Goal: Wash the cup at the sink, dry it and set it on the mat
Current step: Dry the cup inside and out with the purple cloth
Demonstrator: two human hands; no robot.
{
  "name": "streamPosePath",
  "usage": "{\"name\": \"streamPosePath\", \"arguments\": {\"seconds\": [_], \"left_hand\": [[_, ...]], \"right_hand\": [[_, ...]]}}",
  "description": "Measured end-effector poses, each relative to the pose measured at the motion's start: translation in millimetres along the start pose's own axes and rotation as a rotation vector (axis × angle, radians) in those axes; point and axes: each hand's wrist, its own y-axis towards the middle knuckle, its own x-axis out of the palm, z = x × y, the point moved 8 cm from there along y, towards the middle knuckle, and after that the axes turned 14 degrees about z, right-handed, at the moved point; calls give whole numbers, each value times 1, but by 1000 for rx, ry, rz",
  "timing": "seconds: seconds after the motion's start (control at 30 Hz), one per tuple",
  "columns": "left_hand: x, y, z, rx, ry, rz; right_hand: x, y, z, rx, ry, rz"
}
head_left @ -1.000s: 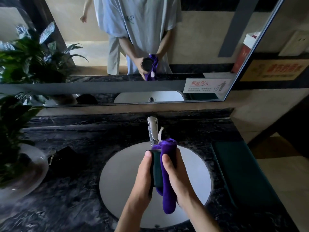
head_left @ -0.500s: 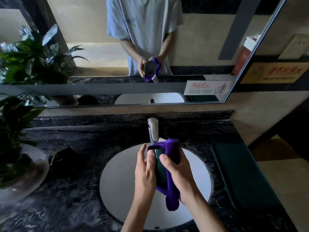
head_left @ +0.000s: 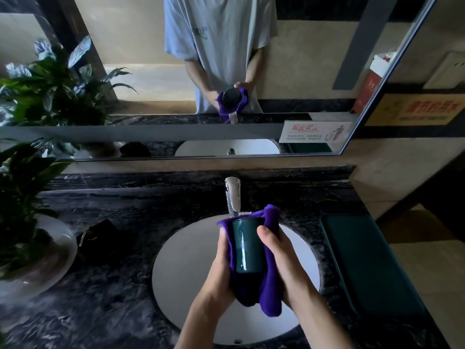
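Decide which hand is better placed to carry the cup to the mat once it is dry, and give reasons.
Probably the right hand. The mat lies on the counter to the right of the sink, on that hand's side. Both hands hold the cup in the cloth; the left hand would have to cross over.

Cup looks glossy glazed, wrapped in a soft purple cloth. Shiny metal faucet, smooth white sink, polished dark marble tabletop.
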Motion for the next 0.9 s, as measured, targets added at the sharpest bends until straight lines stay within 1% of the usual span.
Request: {"name": "streamPosePath", "arguments": {"seconds": [0.07, 0.17, 0.23, 0.3, 0.37, 0.43, 0.53, 0.67, 0.73, 0.8, 0.83, 0.9], "left_hand": [[-1, -2, 6, 42, -22, 23], [1, -4, 15, 129, 35, 43], [3, -9, 25, 237, 80, 63], [4, -13, 33, 341, 132, 78], [4, -17, 41, 435, 173, 90], [7, -22, 46, 496, 212, 73], [11, -23, 47, 523, 274, 73], [17, -23, 42, 591, 382, 56], [22, -29, 42, 639, 408, 32], [29, -39, 42, 662, 421, -2], [29, -43, 41, 651, 410, -8], [26, -43, 39, 549, 295, 0]], "right_hand": [[-1, 3, -11, -114, -119, 17], [-6, 7, -22, -227, -280, 40], [-9, 7, -27, -310, -390, 83], [-12, 6, -33, -443, -505, 150], [-11, 4, -37, -506, -572, 179], [-12, 5, -38, -492, -588, 187], [-5, 4, -34, -464, -595, 144], [5, -3, -22, -417, -529, 83], [2, -2, -18, -393, -517, 147], [-5, 0, -17, -397, -557, 258], [-6, 0, -17, -406, -571, 286], [-6, 1, -18, -428, -549, 311]]}}
